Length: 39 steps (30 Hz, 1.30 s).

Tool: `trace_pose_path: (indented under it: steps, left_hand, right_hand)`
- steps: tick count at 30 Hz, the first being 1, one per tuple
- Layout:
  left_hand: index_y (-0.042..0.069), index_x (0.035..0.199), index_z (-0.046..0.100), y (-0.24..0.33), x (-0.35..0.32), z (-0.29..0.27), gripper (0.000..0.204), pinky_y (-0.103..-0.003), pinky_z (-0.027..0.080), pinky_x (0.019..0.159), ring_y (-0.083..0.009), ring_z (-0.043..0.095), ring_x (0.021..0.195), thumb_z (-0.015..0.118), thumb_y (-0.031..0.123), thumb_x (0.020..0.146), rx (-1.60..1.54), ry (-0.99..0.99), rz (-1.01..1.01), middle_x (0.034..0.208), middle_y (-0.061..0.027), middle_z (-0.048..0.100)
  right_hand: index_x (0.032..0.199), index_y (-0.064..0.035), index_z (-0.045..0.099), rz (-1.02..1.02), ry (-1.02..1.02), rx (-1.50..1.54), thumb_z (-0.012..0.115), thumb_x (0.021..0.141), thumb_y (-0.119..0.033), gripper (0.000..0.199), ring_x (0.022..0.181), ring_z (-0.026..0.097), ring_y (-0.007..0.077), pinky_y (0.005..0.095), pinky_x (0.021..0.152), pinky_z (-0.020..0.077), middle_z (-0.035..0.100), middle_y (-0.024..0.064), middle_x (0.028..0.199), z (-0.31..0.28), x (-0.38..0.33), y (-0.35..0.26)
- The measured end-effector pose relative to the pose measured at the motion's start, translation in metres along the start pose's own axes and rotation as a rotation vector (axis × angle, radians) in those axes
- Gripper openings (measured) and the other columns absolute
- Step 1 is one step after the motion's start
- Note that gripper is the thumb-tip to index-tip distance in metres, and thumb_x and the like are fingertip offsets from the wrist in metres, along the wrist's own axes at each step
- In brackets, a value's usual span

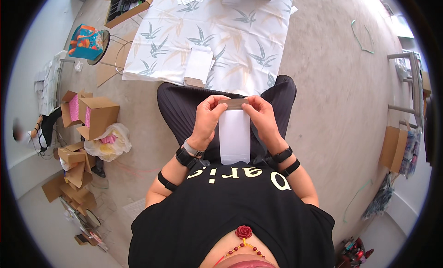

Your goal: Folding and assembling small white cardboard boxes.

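Observation:
A long, flat white cardboard box (234,139) lies lengthwise between my forearms, its near end close to my shirt. Its far end shows a grey-brown strip (233,103); whether this is a flap or stacked card edges I cannot tell. My left hand (208,118) pinches the left corner of that end between thumb and fingers. At the right corner, my right hand (262,118) grips in the same way. On the cloth-covered table ahead is a small pile of similar white boxes (199,62), with a brown edge facing me.
A leaf-patterned cloth (235,37) covers the table. To the left are a stool (102,44) with a blue floral bag (86,43), open cartons (99,113) and a plastic bag (110,143). Another person (41,129) is at the far left. Metal racking (406,83) stands on the right.

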<state>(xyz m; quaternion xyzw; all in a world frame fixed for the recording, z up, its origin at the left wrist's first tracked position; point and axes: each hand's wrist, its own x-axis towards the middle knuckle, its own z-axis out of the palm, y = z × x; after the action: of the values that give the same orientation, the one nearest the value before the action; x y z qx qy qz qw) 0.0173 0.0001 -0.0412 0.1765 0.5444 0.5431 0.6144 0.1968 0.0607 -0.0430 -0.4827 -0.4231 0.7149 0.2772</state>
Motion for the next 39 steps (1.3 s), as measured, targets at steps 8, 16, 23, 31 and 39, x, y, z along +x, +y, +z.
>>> trace_pose_path:
  steps: [8, 16, 23, 31, 39]
  left_hand:
    - [-0.001, 0.112, 0.066, -0.005, -0.002, 0.0, 0.018, -0.026, 0.055, 0.081, -0.0114, 0.067, 0.088, 0.061, 0.002, 0.094, -0.043, 0.01, -0.038, 0.102, -0.0075, 0.071]
    - [0.0, 0.102, 0.069, -0.006, -0.006, -0.001, 0.014, -0.026, 0.056, 0.079, -0.0103, 0.067, 0.084, 0.058, -0.001, 0.094, -0.045, -0.017, -0.02, 0.098, -0.0067, 0.072]
    - [0.001, 0.102, 0.073, 0.0, -0.01, -0.003, 0.017, -0.024, 0.054, 0.078, -0.0086, 0.066, 0.085, 0.057, 0.001, 0.095, 0.031, -0.045, -0.009, 0.098, -0.0043, 0.073]
    - [0.002, 0.108, 0.074, 0.015, -0.007, -0.014, 0.019, -0.022, 0.052, 0.078, -0.0072, 0.065, 0.086, 0.061, 0.014, 0.102, 0.204, -0.154, -0.033, 0.098, -0.002, 0.073]
    - [0.002, 0.112, 0.072, 0.037, 0.006, -0.023, 0.021, -0.024, 0.053, 0.081, -0.0076, 0.066, 0.09, 0.072, 0.016, 0.097, 0.275, -0.271, -0.232, 0.101, -0.0026, 0.073]
  right_hand:
    - [0.106, 0.0014, 0.07, 0.006, 0.007, 0.105, 0.066, 0.092, -0.005, 0.017, 0.08, 0.059, 0.0045, 0.0205, 0.073, 0.0468, 0.068, -0.0012, 0.09, 0.006, -0.001, 0.003]
    - [0.102, 0.0001, 0.073, -0.005, 0.01, 0.127, 0.061, 0.088, -0.002, 0.018, 0.074, 0.058, 0.0045, 0.021, 0.068, 0.0463, 0.068, -0.0008, 0.084, 0.006, -0.006, 0.007]
    - [0.094, -0.0007, 0.073, -0.088, 0.039, 0.043, 0.059, 0.088, -0.002, 0.015, 0.071, 0.054, 0.0028, 0.0202, 0.065, 0.0428, 0.065, -0.0029, 0.078, 0.007, -0.008, 0.006]
    - [0.094, -0.0006, 0.073, -0.103, 0.037, 0.034, 0.059, 0.089, -0.001, 0.015, 0.071, 0.053, 0.0027, 0.0203, 0.065, 0.0424, 0.064, -0.0035, 0.077, 0.008, -0.01, 0.001]
    - [0.099, 0.0012, 0.073, -0.104, -0.094, -0.06, 0.061, 0.093, -0.006, 0.015, 0.076, 0.056, 0.0032, 0.0203, 0.069, 0.0447, 0.067, -0.0023, 0.083, -0.001, -0.012, -0.008]
